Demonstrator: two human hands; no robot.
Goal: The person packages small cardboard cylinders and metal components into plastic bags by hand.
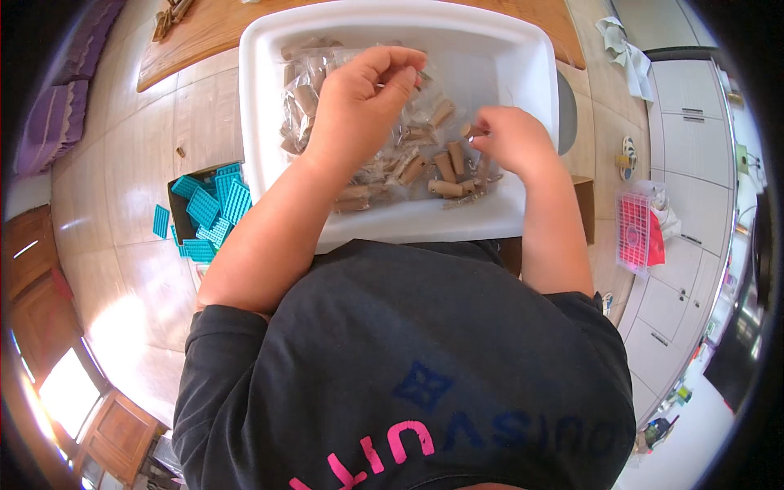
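In front of me stands a white plastic tub (258,163) holding small brown cylinders (446,166), some loose and many in clear plastic bags (302,96). My left hand (363,98) is above the bagged pieces, thumb and fingers pinched together; what lies between the fingertips is too small to make out. On the tub's right side, my right hand (514,140) grips a short brown cylinder (471,131) by its fingertips. Below that hand, several loose cylinders lie on the tub's bottom.
A box of teal plastic grid pieces (214,204) sits left of the tub, some spilling over. Behind is a wooden table (192,49). White cabinets (694,151) line the right side, with a pink basket (633,229) before them. A purple-covered seat (61,122) is far left.
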